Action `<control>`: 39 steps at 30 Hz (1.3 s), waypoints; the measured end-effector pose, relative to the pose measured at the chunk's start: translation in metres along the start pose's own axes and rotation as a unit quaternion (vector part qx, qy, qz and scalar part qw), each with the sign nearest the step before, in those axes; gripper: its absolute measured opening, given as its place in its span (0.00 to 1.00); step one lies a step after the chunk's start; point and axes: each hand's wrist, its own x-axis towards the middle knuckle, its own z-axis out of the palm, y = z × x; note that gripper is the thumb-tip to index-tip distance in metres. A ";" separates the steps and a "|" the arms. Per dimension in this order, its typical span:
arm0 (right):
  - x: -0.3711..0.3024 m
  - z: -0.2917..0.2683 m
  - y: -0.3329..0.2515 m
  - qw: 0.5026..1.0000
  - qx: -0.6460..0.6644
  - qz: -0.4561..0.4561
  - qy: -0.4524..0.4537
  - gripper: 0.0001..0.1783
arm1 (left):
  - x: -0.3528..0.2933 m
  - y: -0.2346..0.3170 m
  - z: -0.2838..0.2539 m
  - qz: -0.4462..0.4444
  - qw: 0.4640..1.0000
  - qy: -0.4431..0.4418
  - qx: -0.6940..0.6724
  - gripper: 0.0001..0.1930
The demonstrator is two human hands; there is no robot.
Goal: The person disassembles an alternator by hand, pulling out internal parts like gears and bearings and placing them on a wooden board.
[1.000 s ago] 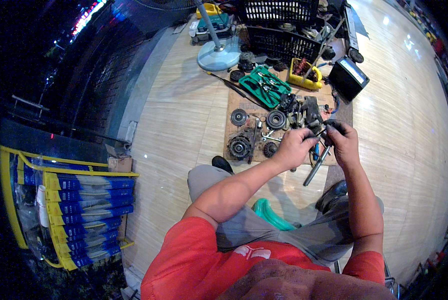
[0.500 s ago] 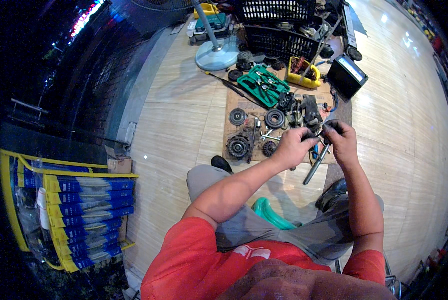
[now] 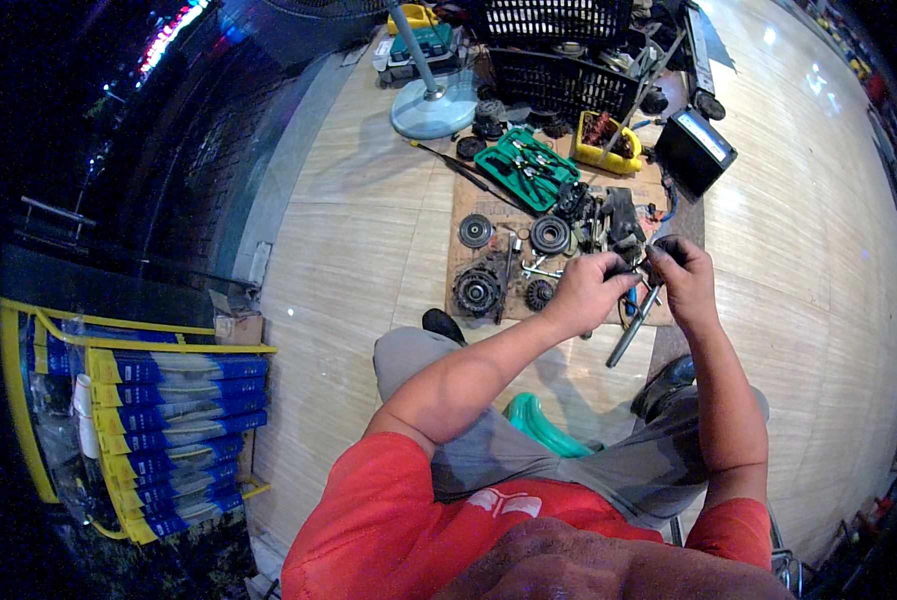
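My left hand (image 3: pixel 597 284) and my right hand (image 3: pixel 686 277) meet over the right side of a cardboard sheet (image 3: pixel 462 204), their blackened fingertips pinched together. Between them is a small part that I cannot make out. A grey metal rod or tube (image 3: pixel 631 332) slants just below my right hand. Left of my hands lie a ribbed black wheel (image 3: pixel 539 294), a ring-shaped pulley (image 3: pixel 550 236), a smaller disc (image 3: pixel 477 231), and a larger round machine part (image 3: pixel 478 290). A shiny wrench (image 3: pixel 543 271) is among them. Dark parts lie just beyond my fingers.
Farther off are a green tool tray (image 3: pixel 514 178) with pliers, a yellow container (image 3: pixel 624 163), a black box (image 3: pixel 696 153) and black crates (image 3: pixel 564 84). A fan base (image 3: pixel 434 108) stands at far left. A yellow rack (image 3: pixel 184 345) holds blue packages. Something green (image 3: pixel 541 428) shows between my legs.
Both hands stay nearly in place, pinched together. Only a very slight shift of my right fingers shows.
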 end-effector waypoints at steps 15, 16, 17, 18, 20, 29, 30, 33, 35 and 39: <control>-0.004 0.000 -0.019 0.994 -0.104 -0.013 -0.021 0.15 | -0.001 0.000 -0.007 -0.035 0.997 -0.032 -0.060 0.14; 0.000 0.000 -0.007 0.987 -0.123 -0.107 -0.007 0.16 | -0.001 0.009 -0.011 -0.014 0.999 -0.036 0.017 0.15; 0.004 -0.001 0.003 0.977 -0.158 -0.146 0.008 0.12 | -0.002 0.009 -0.008 -0.018 0.998 -0.031 -0.048 0.15; 0.000 0.001 -0.023 0.989 -0.142 0.023 -0.044 0.12 | -0.003 0.008 -0.009 -0.038 0.996 -0.035 -0.077 0.14; 0.005 -0.003 -0.002 0.983 -0.097 -0.154 -0.001 0.15 | 0.001 0.002 0.001 -0.049 0.992 -0.013 -0.115 0.13; -0.005 -0.007 -0.005 0.989 -0.054 -0.139 0.017 0.14 | -0.004 0.013 0.012 -0.043 0.990 0.030 -0.130 0.08; -0.005 -0.005 -0.005 0.989 -0.044 -0.140 0.015 0.14 | -0.005 0.009 0.010 -0.036 0.991 0.029 -0.125 0.08; -0.005 -0.005 -0.005 0.989 -0.028 -0.144 0.017 0.13 | -0.003 0.002 0.009 -0.013 0.990 0.013 -0.141 0.09; -0.006 -0.006 -0.005 0.989 0.000 -0.149 0.013 0.12 | -0.002 0.002 0.010 -0.008 0.987 0.000 -0.160 0.09; -0.005 -0.008 -0.005 0.982 -0.003 -0.188 0.017 0.12 | -0.002 0.001 0.012 -0.034 0.964 -0.045 -0.261 0.10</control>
